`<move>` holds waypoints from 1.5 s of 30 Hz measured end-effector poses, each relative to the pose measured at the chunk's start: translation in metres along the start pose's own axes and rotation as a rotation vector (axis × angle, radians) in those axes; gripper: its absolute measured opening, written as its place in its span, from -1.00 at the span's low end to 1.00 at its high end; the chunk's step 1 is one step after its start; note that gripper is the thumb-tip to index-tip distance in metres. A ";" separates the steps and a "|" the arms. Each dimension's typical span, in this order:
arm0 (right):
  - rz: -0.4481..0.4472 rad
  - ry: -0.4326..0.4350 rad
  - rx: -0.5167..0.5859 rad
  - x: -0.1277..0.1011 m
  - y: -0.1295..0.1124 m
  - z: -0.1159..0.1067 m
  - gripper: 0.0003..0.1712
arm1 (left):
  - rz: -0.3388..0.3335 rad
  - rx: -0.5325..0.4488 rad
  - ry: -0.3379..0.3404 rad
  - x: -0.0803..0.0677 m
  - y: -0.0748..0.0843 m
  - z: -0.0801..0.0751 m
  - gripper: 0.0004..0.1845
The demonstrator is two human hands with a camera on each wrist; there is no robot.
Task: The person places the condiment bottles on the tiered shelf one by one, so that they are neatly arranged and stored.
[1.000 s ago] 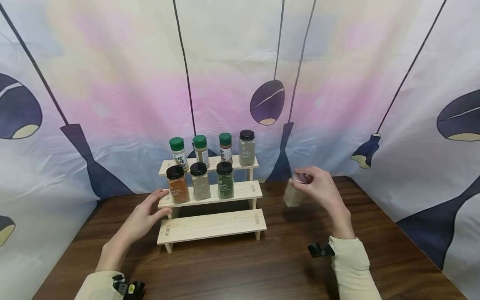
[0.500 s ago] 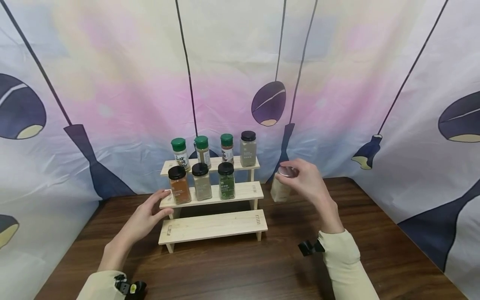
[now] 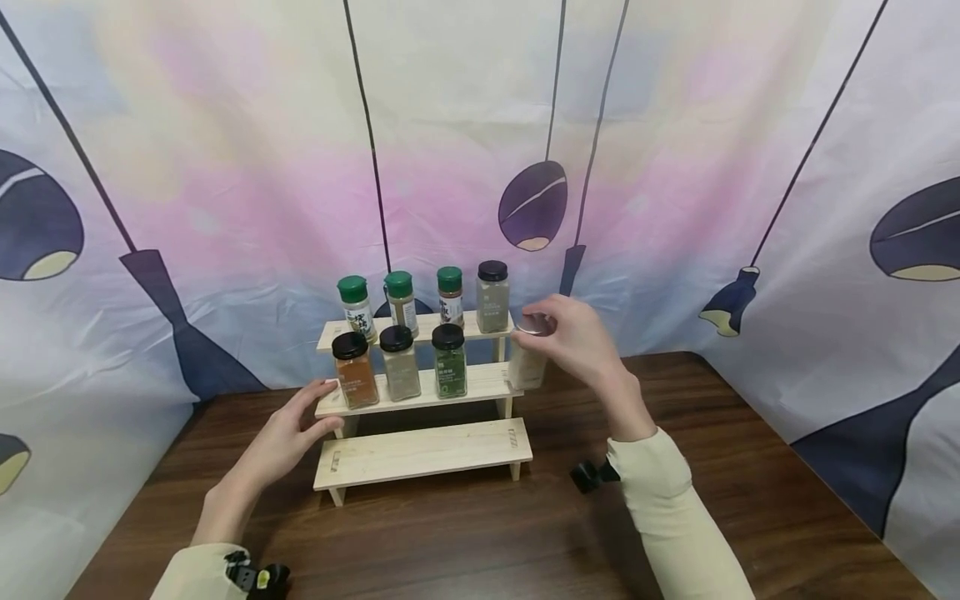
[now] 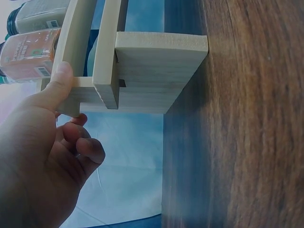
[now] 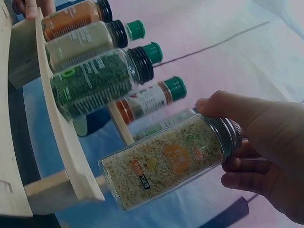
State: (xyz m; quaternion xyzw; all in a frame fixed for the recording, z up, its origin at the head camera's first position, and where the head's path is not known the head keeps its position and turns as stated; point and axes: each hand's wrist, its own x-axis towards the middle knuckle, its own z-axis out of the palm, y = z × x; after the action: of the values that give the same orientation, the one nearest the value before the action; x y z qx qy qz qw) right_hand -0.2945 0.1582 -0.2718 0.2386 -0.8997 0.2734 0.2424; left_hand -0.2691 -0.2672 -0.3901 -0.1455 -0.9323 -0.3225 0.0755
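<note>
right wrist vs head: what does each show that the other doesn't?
Right wrist only: the held jar is clear glass full of pale granules, with an orange label, its base just off the middle shelf's end.

Head only: the left hand touching the wooden rack, the bare bottom step, the table.

Both: the right hand gripping the jar by its metal lid, and the green herb jar.

Hidden and unclear parts

The right hand (image 3: 573, 342) covers the upper part of the jar (image 3: 527, 367) in the head view; the labels on the shelf bottles (image 3: 401, 362) are too small to read.
</note>
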 end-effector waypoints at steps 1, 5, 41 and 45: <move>-0.008 -0.006 -0.007 0.002 -0.002 0.002 -0.58 | 0.000 0.001 0.001 0.000 0.000 0.000 -0.26; -0.038 -0.028 -0.027 0.010 -0.010 0.009 -0.59 | 0.004 0.001 0.002 0.000 -0.002 0.000 -0.26; 0.048 -0.144 -0.005 0.018 -0.025 0.038 -0.37 | -0.010 -0.001 -0.004 0.000 -0.005 0.000 -0.25; 0.054 -0.117 -0.001 0.012 -0.023 0.033 -0.32 | -0.012 -0.001 -0.007 0.001 -0.006 0.001 -0.23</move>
State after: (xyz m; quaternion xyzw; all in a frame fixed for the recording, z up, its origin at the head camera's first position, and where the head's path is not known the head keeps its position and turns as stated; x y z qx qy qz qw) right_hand -0.3009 0.1178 -0.2805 0.2298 -0.9186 0.2650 0.1818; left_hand -0.2719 -0.2707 -0.3935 -0.1408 -0.9332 -0.3230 0.0704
